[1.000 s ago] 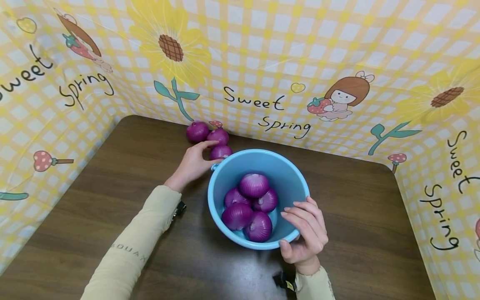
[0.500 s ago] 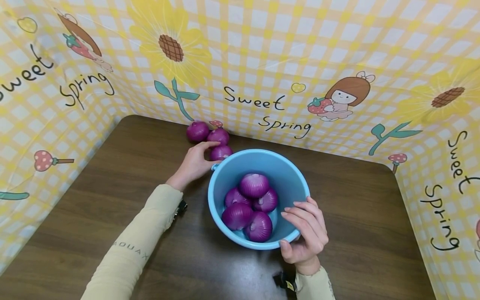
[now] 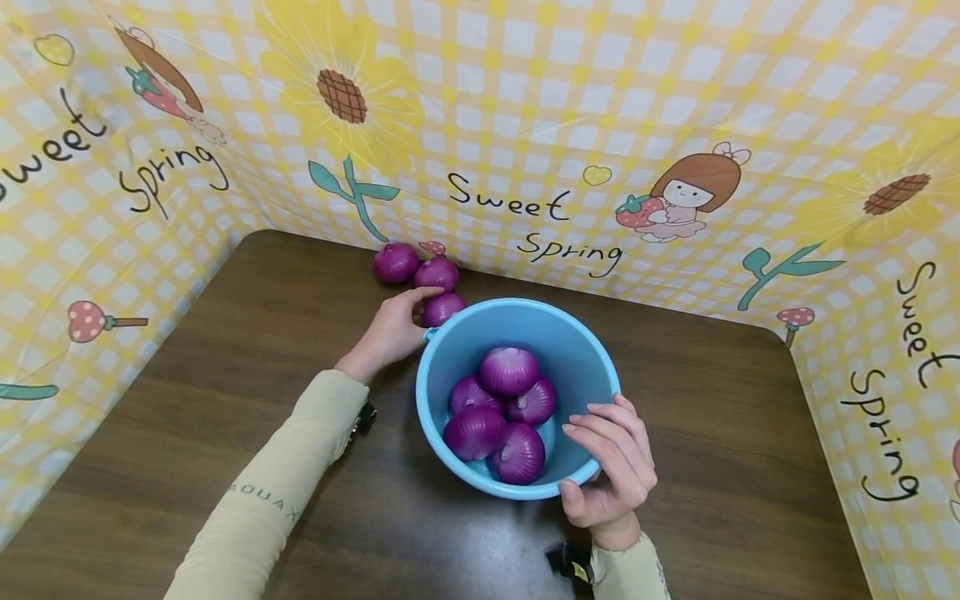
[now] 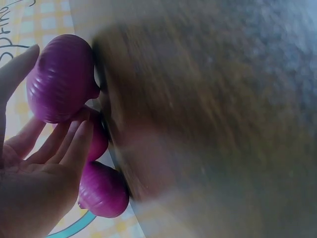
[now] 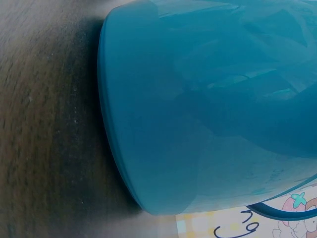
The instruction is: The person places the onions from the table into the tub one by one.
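My left hand is at the far left side of the blue bucket, holding a red onion between thumb and fingers. In the left wrist view this onion has the thumb on one side and the fingertips on the other. Behind it lie two more onions, one against the backdrop and one beside it. Several red onions, among them a top one, lie inside the bucket. My right hand grips the bucket's near right rim, fingers inside and thumb outside.
A dark wooden table carries everything. Yellow checked cloth with flowers and lettering rises around its back and sides. A blue bucket handle hangs at the lower right of the right wrist view.
The onion in my left hand has shifted slightly toward the bucket, and a little away from the two behind it. My right hand and the bucket have stayed put.
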